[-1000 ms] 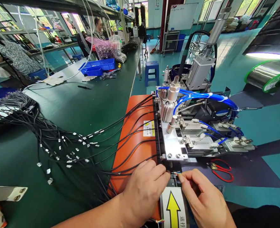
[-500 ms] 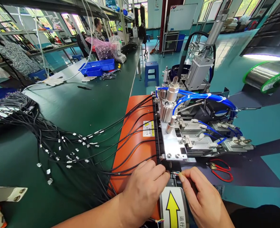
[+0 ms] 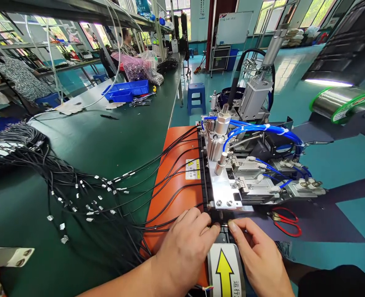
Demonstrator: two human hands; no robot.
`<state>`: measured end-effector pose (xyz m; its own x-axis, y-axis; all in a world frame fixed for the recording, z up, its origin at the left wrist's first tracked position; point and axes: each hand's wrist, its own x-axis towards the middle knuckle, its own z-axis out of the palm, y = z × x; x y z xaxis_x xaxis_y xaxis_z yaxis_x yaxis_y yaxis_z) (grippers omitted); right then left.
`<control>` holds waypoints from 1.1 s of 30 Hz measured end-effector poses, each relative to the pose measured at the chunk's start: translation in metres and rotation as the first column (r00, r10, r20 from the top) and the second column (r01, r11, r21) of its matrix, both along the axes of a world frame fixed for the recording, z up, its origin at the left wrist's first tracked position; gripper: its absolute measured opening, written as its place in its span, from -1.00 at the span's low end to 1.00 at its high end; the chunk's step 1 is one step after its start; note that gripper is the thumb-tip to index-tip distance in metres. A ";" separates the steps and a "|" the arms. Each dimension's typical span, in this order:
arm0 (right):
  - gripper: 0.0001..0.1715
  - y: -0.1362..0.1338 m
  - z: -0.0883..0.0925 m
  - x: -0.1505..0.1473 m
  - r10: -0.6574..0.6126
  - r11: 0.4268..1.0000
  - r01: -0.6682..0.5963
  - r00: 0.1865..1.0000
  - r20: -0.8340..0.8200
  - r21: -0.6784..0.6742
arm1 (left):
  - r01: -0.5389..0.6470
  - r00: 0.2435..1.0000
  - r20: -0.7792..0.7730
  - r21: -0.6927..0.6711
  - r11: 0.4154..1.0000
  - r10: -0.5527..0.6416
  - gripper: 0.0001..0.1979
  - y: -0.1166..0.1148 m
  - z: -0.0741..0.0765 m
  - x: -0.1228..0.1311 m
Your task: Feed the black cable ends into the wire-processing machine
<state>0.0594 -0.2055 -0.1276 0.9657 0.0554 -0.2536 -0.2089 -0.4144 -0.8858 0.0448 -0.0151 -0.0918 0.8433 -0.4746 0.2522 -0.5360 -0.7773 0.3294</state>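
Wires [image 3: 224,225], mostly hidden, span the narrow gap between the left hand [image 3: 190,237] and right hand [image 3: 258,251], both sets of fingers pinched on them, above the black track [image 3: 223,238] (red-handled scissors [image 3: 276,216] lie near the right hand).

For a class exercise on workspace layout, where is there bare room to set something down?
Bare: green tabletop between the dark slim tool and orange cover; dark surface right of the red scissors. Crowded: where black cables spread, and between left hand and right hand, below the metal plate.
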 end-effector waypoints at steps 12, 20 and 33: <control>-0.52 0.011 0.003 -0.005 -0.100 0.994 0.099 0.995 -0.010 -0.041 | -0.037 0.999 -0.011 -0.056 0.998 0.037 -0.74 0.002 -0.005 -0.002; -0.47 0.000 -0.018 0.002 -0.004 0.995 0.013 0.995 -0.103 0.095 | -0.098 0.993 -0.075 -0.029 0.995 0.095 -0.77 0.002 -0.006 -0.004; -0.53 -0.013 0.000 0.003 -0.156 0.986 0.156 0.988 -0.003 -0.063 | -0.122 0.970 -0.213 -0.003 0.993 0.119 -0.76 0.011 0.002 -0.005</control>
